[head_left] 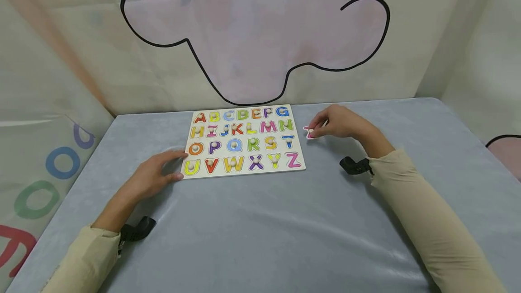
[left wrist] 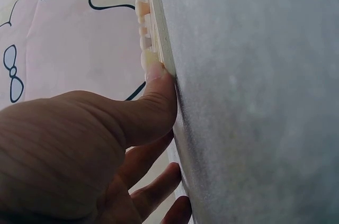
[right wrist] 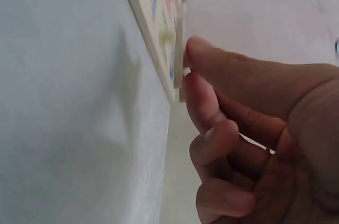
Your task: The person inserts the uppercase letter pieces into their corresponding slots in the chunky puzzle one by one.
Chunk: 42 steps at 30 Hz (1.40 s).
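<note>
A white alphabet puzzle board (head_left: 244,152) with colourful letters lies flat towards the back of the table. My left hand (head_left: 152,173) is at its near left corner; the thumb and a fingertip touch the edge, the fingers fairly straight. In the left wrist view the thumb (left wrist: 156,94) rests against the board's side. Just off the board's right edge, my right hand (head_left: 339,123) pinches a pink letter piece (head_left: 307,128) between thumb and forefinger. The fingers hide much of it. In the right wrist view the piece (right wrist: 179,54) appears edge-on, above the table. The pink Z (head_left: 293,159) on the board shows no clear knob.
A grey-blue cloth covers the table (head_left: 260,234). Behind it hangs a printed backdrop (head_left: 252,26) close to the board's far edge. Black wrist-worn devices sit under the left wrist (head_left: 138,229) and the right wrist (head_left: 354,165).
</note>
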{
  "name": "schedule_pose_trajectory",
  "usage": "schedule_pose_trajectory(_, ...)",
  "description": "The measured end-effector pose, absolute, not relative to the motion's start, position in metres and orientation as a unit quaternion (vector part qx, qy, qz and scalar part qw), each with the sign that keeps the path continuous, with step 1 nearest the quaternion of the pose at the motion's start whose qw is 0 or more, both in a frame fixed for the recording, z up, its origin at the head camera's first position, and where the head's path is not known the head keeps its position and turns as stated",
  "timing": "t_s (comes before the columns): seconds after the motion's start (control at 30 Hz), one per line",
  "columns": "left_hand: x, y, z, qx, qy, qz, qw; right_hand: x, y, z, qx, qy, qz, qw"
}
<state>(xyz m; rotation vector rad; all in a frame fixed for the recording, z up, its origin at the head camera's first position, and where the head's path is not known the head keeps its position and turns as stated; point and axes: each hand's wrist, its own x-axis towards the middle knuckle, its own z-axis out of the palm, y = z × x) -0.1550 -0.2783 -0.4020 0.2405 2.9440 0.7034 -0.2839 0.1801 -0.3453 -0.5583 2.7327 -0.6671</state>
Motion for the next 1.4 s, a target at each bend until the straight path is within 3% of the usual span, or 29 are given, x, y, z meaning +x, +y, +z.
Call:
schedule_pose_trajectory(0.3, -0.155, -0.280, -0.400, 0.089, 0.966, 0.237, 0.049, -0.251, 0.156, -0.348, -0.221, 0.922, -0.261, 0.183)
schedule_pose_trajectory(0.63, -0.153, -0.278, -0.399, 0.092, 0.967, 0.235, 0.045, -0.241, 0.136, -0.362, -0.243, 0.911, -0.249, 0.223)
schedule_pose_trajectory(1.07, -0.150, -0.279, -0.401, 0.084, 0.967, 0.237, 0.050, -0.240, 0.138, -0.359, -0.239, 0.917, -0.236, 0.214)
schedule_pose_trajectory(1.4, -0.152, -0.278, -0.399, 0.085, 0.967, 0.233, 0.049, -0.258, 0.188, -0.341, -0.205, 0.936, -0.253, 0.136)
